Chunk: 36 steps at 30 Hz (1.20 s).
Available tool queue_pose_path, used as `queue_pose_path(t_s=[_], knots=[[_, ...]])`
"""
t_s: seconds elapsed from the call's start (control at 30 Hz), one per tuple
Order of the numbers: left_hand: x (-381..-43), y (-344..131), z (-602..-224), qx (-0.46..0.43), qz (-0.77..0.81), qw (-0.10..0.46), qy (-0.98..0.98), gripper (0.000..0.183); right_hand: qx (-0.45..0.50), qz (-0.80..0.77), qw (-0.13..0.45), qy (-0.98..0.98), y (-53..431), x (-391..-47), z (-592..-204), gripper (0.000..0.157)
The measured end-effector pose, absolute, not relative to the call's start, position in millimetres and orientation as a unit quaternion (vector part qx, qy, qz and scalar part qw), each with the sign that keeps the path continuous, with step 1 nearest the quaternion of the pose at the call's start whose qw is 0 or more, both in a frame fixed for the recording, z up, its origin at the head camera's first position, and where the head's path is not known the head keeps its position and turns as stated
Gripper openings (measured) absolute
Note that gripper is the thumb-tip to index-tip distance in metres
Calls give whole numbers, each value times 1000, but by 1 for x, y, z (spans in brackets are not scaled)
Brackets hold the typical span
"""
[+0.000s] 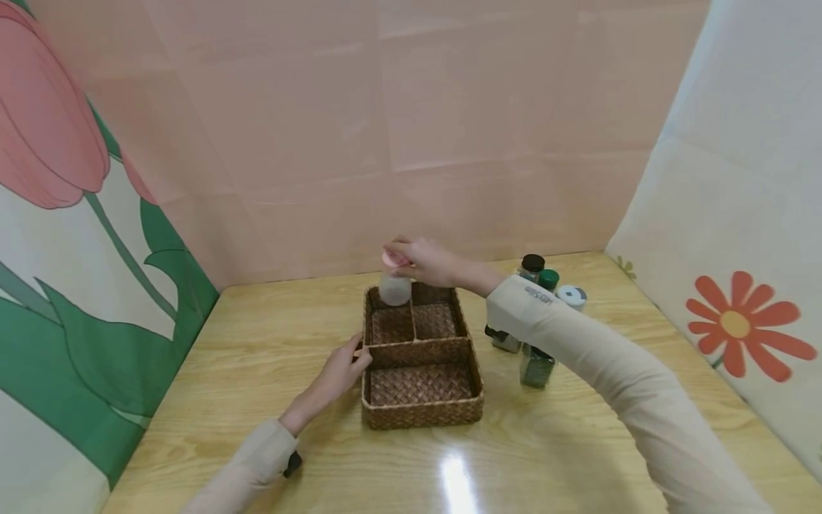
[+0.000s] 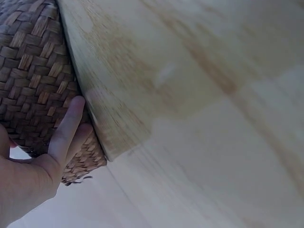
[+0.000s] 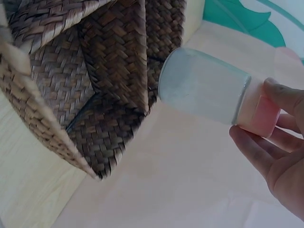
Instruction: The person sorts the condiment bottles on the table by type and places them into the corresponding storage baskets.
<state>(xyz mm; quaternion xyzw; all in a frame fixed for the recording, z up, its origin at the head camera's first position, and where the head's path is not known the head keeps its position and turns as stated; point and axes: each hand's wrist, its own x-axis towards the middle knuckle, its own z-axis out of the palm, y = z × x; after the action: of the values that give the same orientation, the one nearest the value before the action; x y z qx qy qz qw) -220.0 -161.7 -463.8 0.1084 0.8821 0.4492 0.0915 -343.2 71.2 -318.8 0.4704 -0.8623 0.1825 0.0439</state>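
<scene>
A brown woven basket (image 1: 422, 417) with three compartments, two small at the back and one large in front, stands on the table. My right hand (image 1: 433, 263) pinches the pink lid (image 3: 264, 117) of a frosted seasoning jar (image 1: 394, 291). The jar hangs bottom down over the back-left compartment, its base overlapping the opening in the head view. At the basket's left side is my left hand (image 1: 337, 373), thumb over the rim and fingers against the outer wall. Those fingers (image 2: 67, 130) lie on the weave in the left wrist view.
Right of the basket, partly behind my right sleeve, are several jars: a black-capped jar (image 1: 533, 263), a green-capped jar (image 1: 549, 279), a white-lidded jar (image 1: 571, 297), a small jar (image 1: 507, 343) and a dark green jar (image 1: 536, 370). A pink sheet (image 1: 308, 143) hangs behind the table.
</scene>
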Motion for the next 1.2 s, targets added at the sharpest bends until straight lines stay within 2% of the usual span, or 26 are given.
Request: queue_pose_path(t_s=[0.97, 1.2], knots=[[-223, -159, -465, 109, 453, 83, 881, 61, 443, 150, -4, -884, 42, -355, -358, 54], [-223, -159, -465, 124, 449, 70, 882, 60, 446, 141, 5, -884, 40, -357, -365, 50]])
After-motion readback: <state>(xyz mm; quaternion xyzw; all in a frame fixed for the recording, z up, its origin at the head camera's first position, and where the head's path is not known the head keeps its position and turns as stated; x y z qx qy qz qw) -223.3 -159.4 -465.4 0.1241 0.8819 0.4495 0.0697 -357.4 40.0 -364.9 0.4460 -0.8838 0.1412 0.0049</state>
